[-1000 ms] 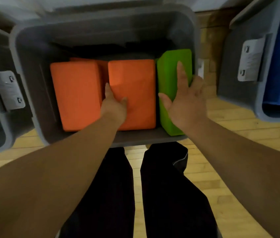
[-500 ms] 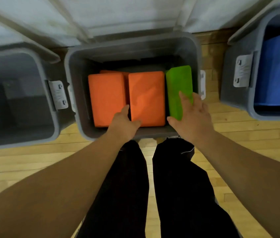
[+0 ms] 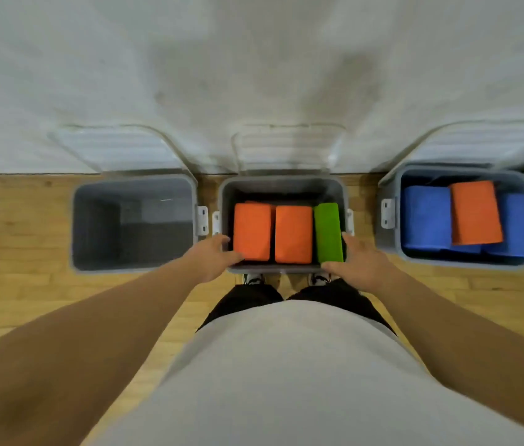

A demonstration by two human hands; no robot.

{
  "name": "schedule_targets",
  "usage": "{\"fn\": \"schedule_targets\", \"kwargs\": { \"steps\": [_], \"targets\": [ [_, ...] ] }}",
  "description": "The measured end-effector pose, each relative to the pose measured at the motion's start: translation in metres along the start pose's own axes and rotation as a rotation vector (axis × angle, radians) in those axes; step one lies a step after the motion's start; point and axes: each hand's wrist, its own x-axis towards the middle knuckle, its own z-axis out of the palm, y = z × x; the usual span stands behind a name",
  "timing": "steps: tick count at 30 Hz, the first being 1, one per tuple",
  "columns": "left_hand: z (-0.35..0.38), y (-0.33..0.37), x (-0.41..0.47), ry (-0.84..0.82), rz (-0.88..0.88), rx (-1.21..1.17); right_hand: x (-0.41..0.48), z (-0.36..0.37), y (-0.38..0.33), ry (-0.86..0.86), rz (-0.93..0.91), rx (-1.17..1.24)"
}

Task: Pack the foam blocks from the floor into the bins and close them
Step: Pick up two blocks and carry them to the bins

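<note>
The middle grey bin (image 3: 283, 185) holds two orange foam blocks (image 3: 252, 231) (image 3: 293, 234) side by side and a green foam block (image 3: 328, 232) on edge at the right. Its clear lid (image 3: 288, 146) stands open against the wall. My left hand (image 3: 212, 259) hovers at the bin's front left corner, fingers apart, holding nothing. My right hand (image 3: 357, 259) is at the front right corner, fingers apart and empty. Whether either hand touches the rim I cannot tell.
An empty grey bin (image 3: 133, 223) stands to the left with its lid (image 3: 116, 149) up. A right grey bin (image 3: 460, 178) holds blue blocks (image 3: 426, 217) with an orange block (image 3: 476, 212) on top. A white wall backs the bins; wooden floor (image 3: 16, 252) lies around them.
My head has risen and pulled back, so all the bins now show. Both hands have come off the blocks and moved out to the middle bin's front corners.
</note>
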Motion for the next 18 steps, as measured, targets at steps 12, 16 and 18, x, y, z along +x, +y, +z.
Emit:
{"fn": "schedule_targets", "kwargs": {
  "steps": [12,16,18],
  "targets": [
    [0.030,-0.004,-0.057,0.192,-0.076,-0.233,-0.015,-0.109,0.003,0.026,-0.164,-0.092],
    [0.081,0.015,-0.082,0.235,-0.111,-0.385,-0.013,-0.137,0.013,-0.048,-0.207,-0.255],
    [0.118,0.021,-0.100,0.238,-0.143,-0.506,-0.012,-0.142,0.015,-0.092,-0.237,-0.362]
  ]
}}
